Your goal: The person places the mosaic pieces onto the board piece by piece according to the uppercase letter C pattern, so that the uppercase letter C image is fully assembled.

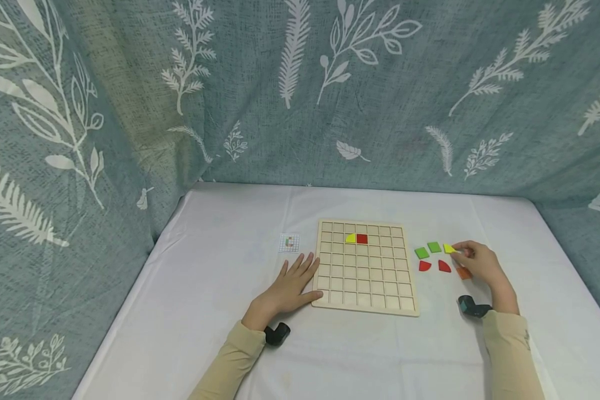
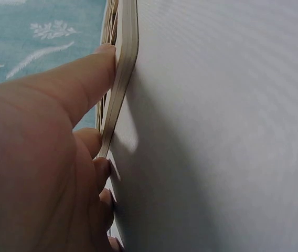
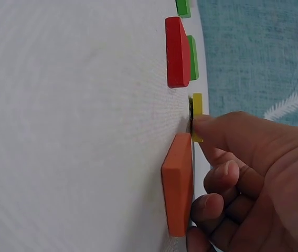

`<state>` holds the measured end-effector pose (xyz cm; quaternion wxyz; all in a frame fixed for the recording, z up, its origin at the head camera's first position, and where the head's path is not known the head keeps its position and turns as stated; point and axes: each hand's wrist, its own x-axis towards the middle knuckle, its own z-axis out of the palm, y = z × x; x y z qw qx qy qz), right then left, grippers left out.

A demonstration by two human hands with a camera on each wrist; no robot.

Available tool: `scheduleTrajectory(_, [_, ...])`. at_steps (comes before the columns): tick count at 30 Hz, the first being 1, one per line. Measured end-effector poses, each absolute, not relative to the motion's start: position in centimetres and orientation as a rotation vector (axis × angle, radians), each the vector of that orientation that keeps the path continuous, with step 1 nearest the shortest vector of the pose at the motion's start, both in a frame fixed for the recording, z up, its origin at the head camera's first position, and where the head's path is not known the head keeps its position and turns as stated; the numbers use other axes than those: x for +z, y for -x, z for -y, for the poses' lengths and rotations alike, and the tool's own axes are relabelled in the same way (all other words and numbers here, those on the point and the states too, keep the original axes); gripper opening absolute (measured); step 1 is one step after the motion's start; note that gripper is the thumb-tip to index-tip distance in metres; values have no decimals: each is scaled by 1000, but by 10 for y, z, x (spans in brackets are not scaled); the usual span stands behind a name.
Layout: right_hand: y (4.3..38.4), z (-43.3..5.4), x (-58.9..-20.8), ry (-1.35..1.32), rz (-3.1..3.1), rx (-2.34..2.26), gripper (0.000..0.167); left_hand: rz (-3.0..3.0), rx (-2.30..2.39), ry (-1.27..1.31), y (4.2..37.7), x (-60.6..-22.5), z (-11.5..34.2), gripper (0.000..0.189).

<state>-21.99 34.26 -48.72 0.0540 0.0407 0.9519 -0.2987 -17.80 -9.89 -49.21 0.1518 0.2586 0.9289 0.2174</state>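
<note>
Right-hand grip [image 1: 481,263]: the thumb and a finger are together, pinching a small yellow piece [image 1: 448,248] at its edge. That piece is at the right of a white-covered table [image 1: 365,358], at the far right end of a loose group of coloured pieces; whether it has left the cloth is hard to tell. An orange piece [image 1: 463,273] lies just below it, partly covered by the same hand. To the left of the yellow piece are two green squares, one close beside it [image 1: 433,247] and one a little nearer the board [image 1: 421,253]. Below these lie two red quarter-rounds, one on the left [image 1: 425,266] and one on the right [image 1: 444,266].

Left of the group lies a pale wooden board [image 1: 366,309] with a grid of square recesses. In its second row from the top, a yellow quarter-round [image 1: 350,238] and a red square [image 1: 362,239] sit in neighbouring cells.

Left-hand grip [image 1: 289,286]: fingers apart and spread flat, with the thumb on the board's left rim and a fingertip at the same edge.

Just left of the board is a small white card [image 1: 289,243] printed with a grid and a coloured pattern. Both arms wear beige sleeves [image 1: 512,355]. Behind the table hangs a blue-green curtain [image 1: 260,141] with white leaf prints.
</note>
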Motion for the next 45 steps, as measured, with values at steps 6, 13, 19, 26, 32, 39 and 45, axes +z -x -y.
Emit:
scheduleTrajectory(6, [221, -343, -488, -88, -2886, -929, 40, -2663, 638, -741, 178, -492, 99, 72])
scheduleTrajectory(13, [224, -342, -488, -63, -2867, -942, 38, -2659, 621, -720, 178, -492, 98, 74])
scheduleTrajectory(19, [225, -339, -487, -75, -2871, -905, 41, -2667, 638, -719, 178, -493, 98, 73])
scheduleTrajectory(26, [224, -335, -482, -70, -2875, -951, 42, -2659, 631, -723, 178, -489, 97, 73])
scheduleTrajectory(32, [226, -317, -476, -61, -2885, -1016, 42, -2659, 631, -720, 178, -489, 97, 72])
scheduleTrajectory(39, [229, -290, -473, 37, -2910, -1087, 37, -2661, 628, -714, 178, -489, 97, 72])
scheduleTrajectory(45, [236, -267, -471, 133, -2965, -1112, 32, -2658, 626, -715, 179, -490, 98, 72])
